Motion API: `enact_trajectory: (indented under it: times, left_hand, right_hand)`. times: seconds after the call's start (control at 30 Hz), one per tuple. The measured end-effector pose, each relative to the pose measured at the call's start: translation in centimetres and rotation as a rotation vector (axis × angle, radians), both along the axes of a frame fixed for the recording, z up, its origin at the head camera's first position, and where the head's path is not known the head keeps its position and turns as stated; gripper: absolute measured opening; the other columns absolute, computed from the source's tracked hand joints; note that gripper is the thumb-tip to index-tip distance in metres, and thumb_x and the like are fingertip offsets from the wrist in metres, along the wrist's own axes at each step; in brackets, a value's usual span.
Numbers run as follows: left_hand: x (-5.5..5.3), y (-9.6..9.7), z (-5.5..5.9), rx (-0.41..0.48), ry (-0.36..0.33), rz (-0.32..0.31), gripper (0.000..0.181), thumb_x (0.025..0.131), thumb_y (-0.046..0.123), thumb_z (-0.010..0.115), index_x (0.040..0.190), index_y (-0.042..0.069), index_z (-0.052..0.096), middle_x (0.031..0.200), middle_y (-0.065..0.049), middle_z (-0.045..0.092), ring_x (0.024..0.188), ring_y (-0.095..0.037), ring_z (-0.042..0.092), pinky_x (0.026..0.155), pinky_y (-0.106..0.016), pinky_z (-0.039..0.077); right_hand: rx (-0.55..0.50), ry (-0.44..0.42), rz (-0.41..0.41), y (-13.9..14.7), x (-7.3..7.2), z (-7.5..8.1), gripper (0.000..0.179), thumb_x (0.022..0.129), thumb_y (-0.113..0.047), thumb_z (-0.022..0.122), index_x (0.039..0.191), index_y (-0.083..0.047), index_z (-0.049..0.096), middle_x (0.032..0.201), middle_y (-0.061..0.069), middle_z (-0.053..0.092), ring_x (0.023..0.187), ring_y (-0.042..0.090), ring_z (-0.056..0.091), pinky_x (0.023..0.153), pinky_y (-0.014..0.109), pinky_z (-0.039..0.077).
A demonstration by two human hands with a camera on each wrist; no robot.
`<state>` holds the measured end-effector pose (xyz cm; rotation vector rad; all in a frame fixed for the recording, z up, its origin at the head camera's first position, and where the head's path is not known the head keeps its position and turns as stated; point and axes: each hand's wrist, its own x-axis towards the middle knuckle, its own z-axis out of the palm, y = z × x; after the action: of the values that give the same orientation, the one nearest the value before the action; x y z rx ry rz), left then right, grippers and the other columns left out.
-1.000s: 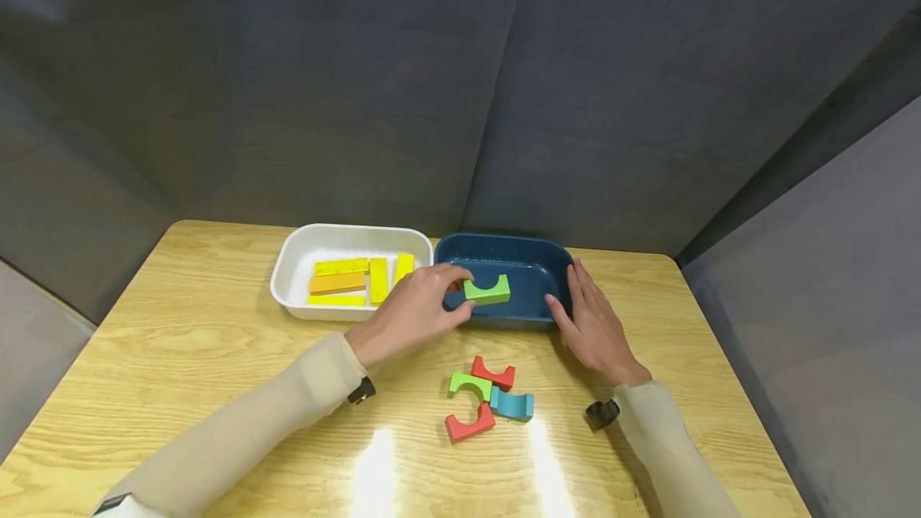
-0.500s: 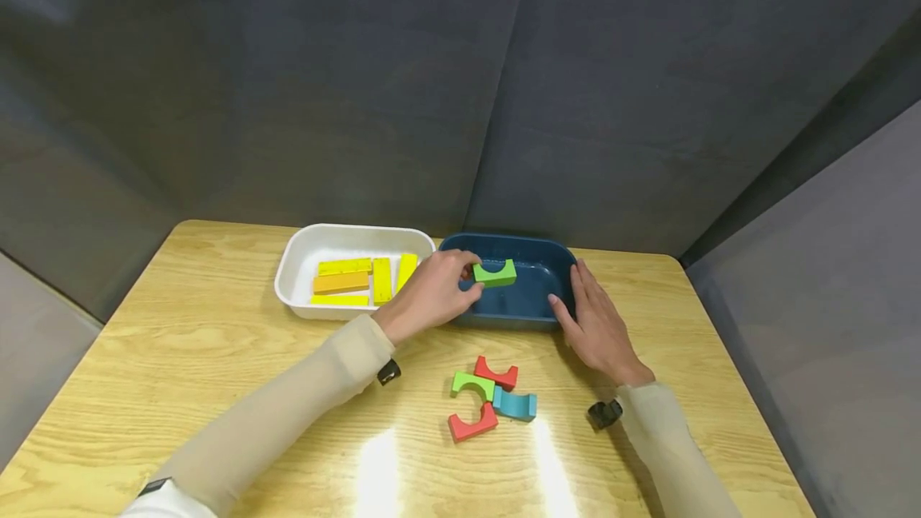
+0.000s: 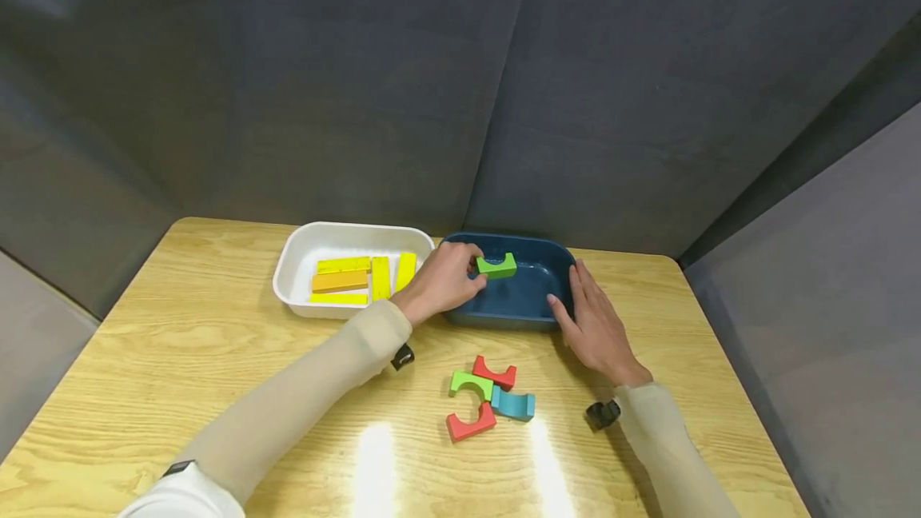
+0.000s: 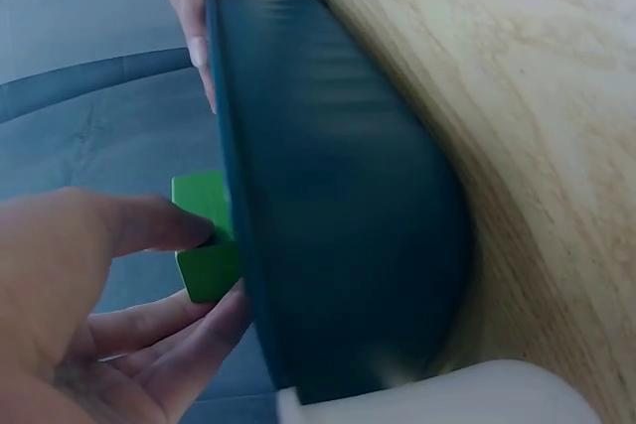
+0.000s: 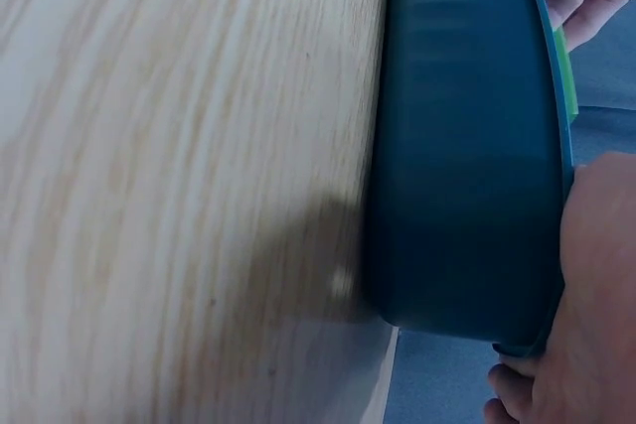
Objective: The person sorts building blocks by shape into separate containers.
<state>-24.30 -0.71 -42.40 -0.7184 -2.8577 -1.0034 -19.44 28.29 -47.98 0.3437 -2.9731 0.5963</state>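
A green arch block (image 3: 497, 266) is pinched between the thumb and fingers of my left hand (image 3: 448, 276). It hangs over the left part of a dark blue tray (image 3: 528, 318), and in the left wrist view the tray's rim hides part of the block (image 4: 207, 270). My right hand (image 3: 599, 332) rests at the tray's right end, fingers stretched along the edge and thumb over the rim. Nearer to me on the table lie two red arch blocks (image 3: 471, 424), another green arch block (image 3: 471, 384) and a blue arch block (image 3: 513, 404).
A white tray (image 3: 288, 282) with several yellow blocks (image 3: 380, 278) and an orange block (image 3: 339, 281) stands left of the blue tray. Both trays sit near the far edge of the wooden table (image 3: 216, 358). Grey cloth (image 3: 360, 102) hangs behind it.
My left hand has carried the green arch block slightly away from me and to the right, over the blue tray. The right hand has stayed at the tray's right end.
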Motion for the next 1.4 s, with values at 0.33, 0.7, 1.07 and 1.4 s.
enact_trajectory:
  times: [0.33, 0.7, 1.07, 1.4]
  left_hand:
    - [-1.3, 0.8, -0.8, -0.027, -0.011, 0.023, 0.034, 0.101, 0.012, 0.073, 0.131, -0.005, 0.073, 0.118, -0.015, 0.077, 0.087, -0.023, 0.068, 0.082, -0.033, 0.060]
    - [-2.2, 1.3, -1.2, -0.045, -0.014, 0.036, 0.033, 0.101, 0.012, 0.072, 0.129, -0.004, 0.074, 0.127, -0.018, 0.076, 0.094, -0.028, 0.074, 0.086, -0.036, 0.062]
    - [-2.7, 1.6, -1.9, -0.080, -0.039, 0.065, 0.021, 0.102, 0.013, 0.072, 0.114, -0.003, 0.077, 0.105, -0.017, 0.077, 0.080, -0.027, 0.068, 0.075, -0.036, 0.058]
    - [-1.7, 0.7, -1.9, -0.082, -0.015, 0.049, 0.044, 0.104, 0.020, 0.070, 0.140, -0.006, 0.067, 0.141, -0.019, 0.068, 0.122, -0.033, 0.068, 0.103, -0.043, 0.059]
  right_hand:
    - [0.009, 0.003, -0.006, 0.4, -0.1, -0.4, 0.082, 0.115, -0.054, 0.037, 0.169, 0.004, 0.015, 0.179, 0.021, 0.009, 0.164, 0.043, 0.015, 0.130, 0.063, 0.018]
    - [0.006, -0.013, -0.007, 0.5, 0.0, -0.2, 0.083, 0.115, -0.055, 0.036, 0.170, 0.003, 0.013, 0.180, 0.019, 0.006, 0.164, 0.042, 0.012, 0.130, 0.063, 0.017]
    - [0.005, -0.016, -0.012, 0.5, 0.4, -0.1, 0.083, 0.115, -0.054, 0.036, 0.170, 0.003, 0.012, 0.180, 0.018, 0.004, 0.165, 0.042, 0.011, 0.130, 0.063, 0.016]
    - [-0.001, -0.015, -0.004, 0.4, 0.4, -0.1, 0.082, 0.115, -0.053, 0.037, 0.170, 0.003, 0.012, 0.180, 0.016, 0.003, 0.165, 0.042, 0.011, 0.130, 0.064, 0.017]
